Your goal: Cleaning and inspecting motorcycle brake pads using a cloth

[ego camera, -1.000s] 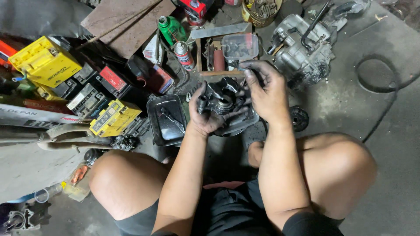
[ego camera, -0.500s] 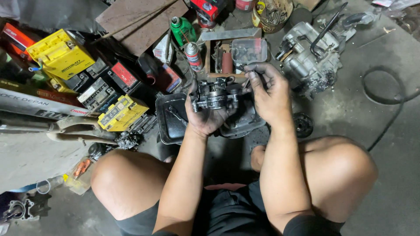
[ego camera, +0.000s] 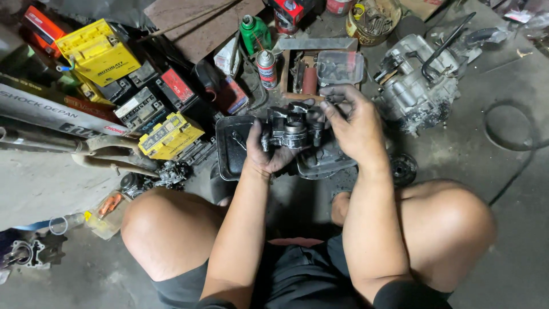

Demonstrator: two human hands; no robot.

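Centre frame: left hand cradles the grimy metal engine part, fingers curled under it; right hand pinches its upper-right edge. Looks mid-inspection; turning it next needs a steady two-handed grip.

Concrete floor carries an engine, batteries, spray can.

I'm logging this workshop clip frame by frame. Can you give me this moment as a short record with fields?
setting: person sitting on a concrete floor
left hand: grips the metal engine part from below
right hand: rests on the part's right side
under the hands: black tray
far right: grey engine block
left side: yellow battery boxes
behind: green bottle, spray can
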